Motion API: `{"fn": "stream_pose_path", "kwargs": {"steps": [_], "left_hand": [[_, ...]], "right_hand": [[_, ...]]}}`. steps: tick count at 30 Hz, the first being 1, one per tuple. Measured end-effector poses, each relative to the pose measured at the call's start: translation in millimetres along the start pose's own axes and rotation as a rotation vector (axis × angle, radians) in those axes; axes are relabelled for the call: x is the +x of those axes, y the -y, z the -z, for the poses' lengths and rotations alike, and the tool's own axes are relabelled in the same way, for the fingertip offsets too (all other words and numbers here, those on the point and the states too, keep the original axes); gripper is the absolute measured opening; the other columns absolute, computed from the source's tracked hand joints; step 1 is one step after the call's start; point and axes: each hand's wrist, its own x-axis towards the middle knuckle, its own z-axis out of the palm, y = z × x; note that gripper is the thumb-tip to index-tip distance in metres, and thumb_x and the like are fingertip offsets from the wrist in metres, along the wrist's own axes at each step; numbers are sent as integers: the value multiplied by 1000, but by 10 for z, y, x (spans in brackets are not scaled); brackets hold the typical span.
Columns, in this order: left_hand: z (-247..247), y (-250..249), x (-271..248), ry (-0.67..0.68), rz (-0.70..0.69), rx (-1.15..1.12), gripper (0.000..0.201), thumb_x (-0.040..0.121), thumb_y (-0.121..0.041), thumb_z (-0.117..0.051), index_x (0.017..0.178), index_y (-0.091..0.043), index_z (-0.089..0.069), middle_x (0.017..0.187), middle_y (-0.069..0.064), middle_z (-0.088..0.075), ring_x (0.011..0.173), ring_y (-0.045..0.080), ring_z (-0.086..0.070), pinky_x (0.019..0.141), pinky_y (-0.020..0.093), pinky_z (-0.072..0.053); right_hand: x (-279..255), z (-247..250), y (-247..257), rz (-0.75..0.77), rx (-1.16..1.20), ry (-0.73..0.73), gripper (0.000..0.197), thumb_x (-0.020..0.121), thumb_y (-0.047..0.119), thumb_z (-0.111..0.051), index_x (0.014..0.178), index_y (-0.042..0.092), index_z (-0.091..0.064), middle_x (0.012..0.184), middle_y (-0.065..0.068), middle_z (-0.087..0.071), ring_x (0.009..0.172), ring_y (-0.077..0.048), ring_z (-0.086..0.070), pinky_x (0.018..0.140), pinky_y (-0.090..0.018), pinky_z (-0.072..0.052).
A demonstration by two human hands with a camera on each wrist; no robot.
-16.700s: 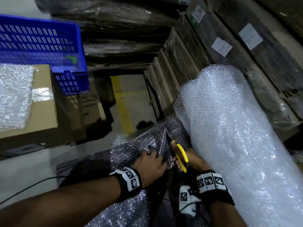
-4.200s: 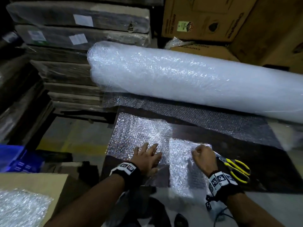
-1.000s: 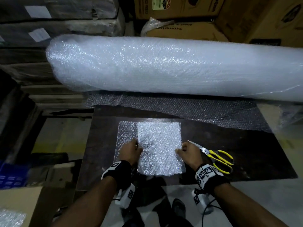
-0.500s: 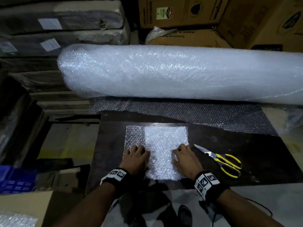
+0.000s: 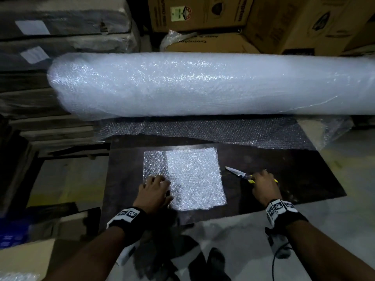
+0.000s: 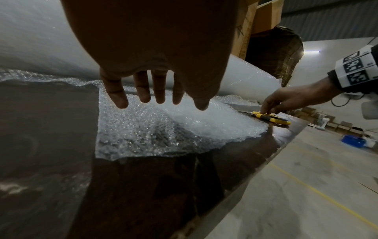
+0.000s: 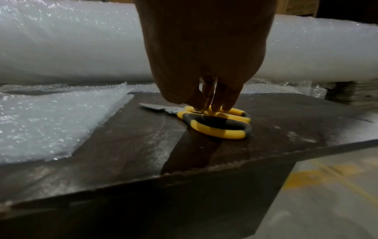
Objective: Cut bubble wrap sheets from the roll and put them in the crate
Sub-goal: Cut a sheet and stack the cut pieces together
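Observation:
A big bubble wrap roll [image 5: 203, 84] lies across the back of a dark board [image 5: 284, 179], its loose end spread below it. A cut, folded sheet [image 5: 192, 175] lies flat on the board. My left hand [image 5: 156, 181] rests with straight fingers on the sheet's near left part; in the left wrist view the fingers [image 6: 143, 93] spread over the sheet [image 6: 163, 129]. My right hand [image 7: 206, 105] reaches down and pinches the yellow handles of the scissors [image 7: 214, 124], which lie flat on the board right of the sheet, blades [image 5: 235, 172] pointing left.
Cardboard boxes [image 5: 203, 15] and wrapped flat packs [image 5: 60, 27] are stacked behind the roll. A sliver of the blue crate [image 5: 8, 238] shows at the lower left edge beside a carton [image 5: 26, 260]. Concrete floor [image 5: 334, 230] runs along the board's near edge.
My right hand left the sheet's right edge and moved right onto the scissors' handles. The left hand stays on the sheet, which lies as before.

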Motion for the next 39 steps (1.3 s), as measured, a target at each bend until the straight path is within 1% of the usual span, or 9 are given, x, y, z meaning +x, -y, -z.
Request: {"fn": "stream_pose_path", "kwargs": {"steps": [4,10,14,19,24,28,35,37,39], "left_hand": [[-28,-104,-69,-3,33,-2,54,91,-53,-59,138,-28,-51,146,-2,-42,132,27,-36,100,48,-38],[-80,-343,-242,-39,75,2,47,90,-54,-52,128,-26,-60,136,0,-51,124,30,-46,92,51,-44],[-103,-495,-385,-21,135,11,43,93,-50,-56,130,-27,-57,137,1,-49,125,30,-44,95,52,-43],[-87,-564,-588,66,224,23,47,96,-47,-54,138,-28,-48,145,-2,-39,133,26,-33,100,49,-39],[-71,-327,-714,69,302,2,50,95,-48,-55,141,-33,-44,143,-4,-38,130,22,-34,104,52,-38],[-61,-156,-750,82,296,52,48,95,-48,-55,139,-33,-45,143,-5,-39,130,22,-34,100,46,-40],[-48,115,-746,134,85,148,41,96,-43,-52,133,-25,-50,145,2,-38,129,31,-36,95,47,-37],[-44,198,-737,112,-8,167,38,95,-45,-48,125,-24,-57,136,3,-46,123,32,-44,89,47,-39],[-46,239,-720,96,-122,196,37,84,-45,-43,100,-23,-69,111,3,-61,100,31,-60,70,46,-47]], "right_hand": [[-48,-60,-227,27,-23,51,36,90,15,-64,123,1,-61,131,-27,-49,111,-49,-50,98,-51,-45],[-56,72,-408,11,-15,91,47,95,38,-61,132,9,-54,131,-16,-49,123,-37,-46,100,-42,-43],[-95,93,-498,32,-22,132,45,97,35,-55,134,10,-54,130,-18,-47,123,-39,-47,101,-43,-42],[-99,115,-505,7,100,206,51,86,42,-57,125,10,-63,121,-22,-60,114,-41,-58,95,-40,-49],[-171,197,-453,-3,391,236,24,84,29,-70,69,11,-72,71,-11,-72,76,-26,-70,64,-28,-46],[-479,263,-151,65,777,210,24,84,8,-73,61,16,-67,55,0,-67,56,-15,-60,59,-29,-48],[-1510,164,937,83,1297,525,11,88,2,-72,78,4,-76,68,-18,-67,59,-25,-58,53,-28,-46],[-1776,102,1266,32,1355,589,13,90,3,-70,77,3,-71,66,-13,-67,52,-18,-60,49,-25,-48],[-2016,38,1550,-4,1418,638,14,91,7,-69,78,4,-67,67,-12,-66,50,-15,-59,48,-23,-48]]}}
